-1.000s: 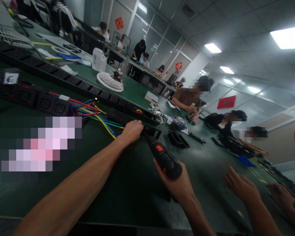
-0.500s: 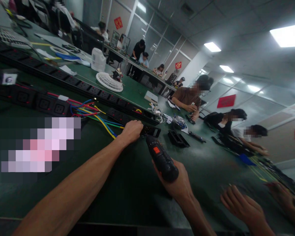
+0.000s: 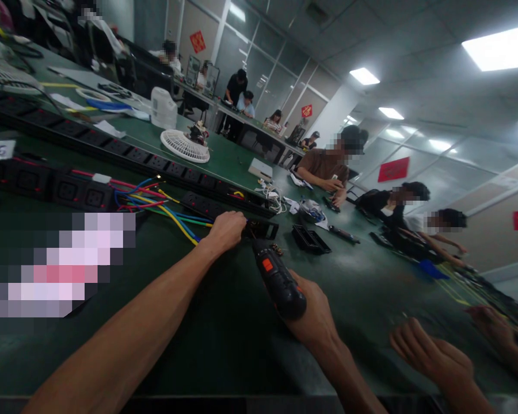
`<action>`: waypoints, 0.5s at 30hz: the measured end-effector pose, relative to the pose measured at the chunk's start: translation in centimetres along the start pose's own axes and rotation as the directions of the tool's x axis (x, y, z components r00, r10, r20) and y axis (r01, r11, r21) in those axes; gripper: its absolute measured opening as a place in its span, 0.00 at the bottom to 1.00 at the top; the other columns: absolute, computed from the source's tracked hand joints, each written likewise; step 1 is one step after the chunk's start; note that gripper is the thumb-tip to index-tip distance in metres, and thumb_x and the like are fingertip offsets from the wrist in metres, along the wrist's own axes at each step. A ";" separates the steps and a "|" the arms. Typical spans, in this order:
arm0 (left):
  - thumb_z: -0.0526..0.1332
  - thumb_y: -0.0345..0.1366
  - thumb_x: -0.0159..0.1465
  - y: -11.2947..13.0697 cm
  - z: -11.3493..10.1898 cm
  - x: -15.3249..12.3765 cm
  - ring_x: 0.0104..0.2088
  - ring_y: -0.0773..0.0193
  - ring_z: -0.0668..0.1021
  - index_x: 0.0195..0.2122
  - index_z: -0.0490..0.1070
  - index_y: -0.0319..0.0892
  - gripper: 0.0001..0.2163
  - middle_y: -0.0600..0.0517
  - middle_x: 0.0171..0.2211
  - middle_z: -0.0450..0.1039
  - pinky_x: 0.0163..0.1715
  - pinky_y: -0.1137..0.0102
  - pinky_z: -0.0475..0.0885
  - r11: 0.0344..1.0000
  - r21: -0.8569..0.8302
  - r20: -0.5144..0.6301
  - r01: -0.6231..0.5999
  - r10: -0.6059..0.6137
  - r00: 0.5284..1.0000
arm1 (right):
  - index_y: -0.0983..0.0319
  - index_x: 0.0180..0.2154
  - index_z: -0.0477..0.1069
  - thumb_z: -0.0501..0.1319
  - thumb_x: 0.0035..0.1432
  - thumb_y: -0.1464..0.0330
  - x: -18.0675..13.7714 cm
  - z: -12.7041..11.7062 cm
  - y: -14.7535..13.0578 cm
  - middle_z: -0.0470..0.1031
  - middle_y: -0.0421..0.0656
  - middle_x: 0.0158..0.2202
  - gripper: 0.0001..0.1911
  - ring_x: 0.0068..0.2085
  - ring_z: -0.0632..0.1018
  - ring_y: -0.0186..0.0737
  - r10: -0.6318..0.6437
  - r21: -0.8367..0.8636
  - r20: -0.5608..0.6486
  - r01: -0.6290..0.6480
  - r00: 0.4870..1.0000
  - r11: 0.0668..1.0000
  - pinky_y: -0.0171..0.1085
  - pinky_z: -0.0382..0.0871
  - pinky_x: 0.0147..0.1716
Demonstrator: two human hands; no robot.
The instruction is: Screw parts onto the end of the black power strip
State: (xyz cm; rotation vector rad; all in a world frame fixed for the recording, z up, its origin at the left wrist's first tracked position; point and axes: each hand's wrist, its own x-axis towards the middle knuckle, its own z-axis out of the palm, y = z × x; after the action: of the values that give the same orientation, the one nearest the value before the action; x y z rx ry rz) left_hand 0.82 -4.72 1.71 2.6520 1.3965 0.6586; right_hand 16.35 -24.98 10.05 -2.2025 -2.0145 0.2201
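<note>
My left hand [image 3: 227,230] is closed over the end of a long black power strip [image 3: 207,206] on the green table. Coloured wires [image 3: 155,201] in red, blue, yellow and green spill from the strip just left of that hand. My right hand [image 3: 313,316] grips a black electric screwdriver [image 3: 276,279] with an orange button. Its tip points at the strip's open end [image 3: 263,230], right beside my left hand's fingers.
A black tray-like part [image 3: 311,240] lies right of the strip. A second long power strip [image 3: 112,146], a white fan grille [image 3: 185,146] and a white jug [image 3: 163,108] sit further back. A co-worker's hands [image 3: 431,356] rest at lower right. Several people work along the table.
The view has shifted slightly. My right hand has carried the screwdriver a little forward and left, toward the strip's end. The co-worker's hand at lower right has dropped lower.
</note>
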 end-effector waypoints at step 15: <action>0.52 0.29 0.68 1.3 0.8 -0.1 0.55 0.50 0.77 0.48 0.81 0.38 0.17 0.42 0.59 0.75 0.55 0.59 0.72 0.994 -0.029 -0.002 0.109 -0.109 0.994 | 0.62 0.56 0.74 0.64 0.58 0.73 0.4 1.0 -0.5 0.81 0.51 0.51 0.23 0.49 0.82 0.54 -0.021 -0.090 0.027 0.023 0.999 0.996 0.45 0.71 0.45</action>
State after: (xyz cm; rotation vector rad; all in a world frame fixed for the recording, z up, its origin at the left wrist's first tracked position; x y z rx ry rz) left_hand 2.16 -5.43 1.30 2.5329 1.5084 0.6659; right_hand 15.70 -24.54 9.13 -2.2404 -2.1004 0.1588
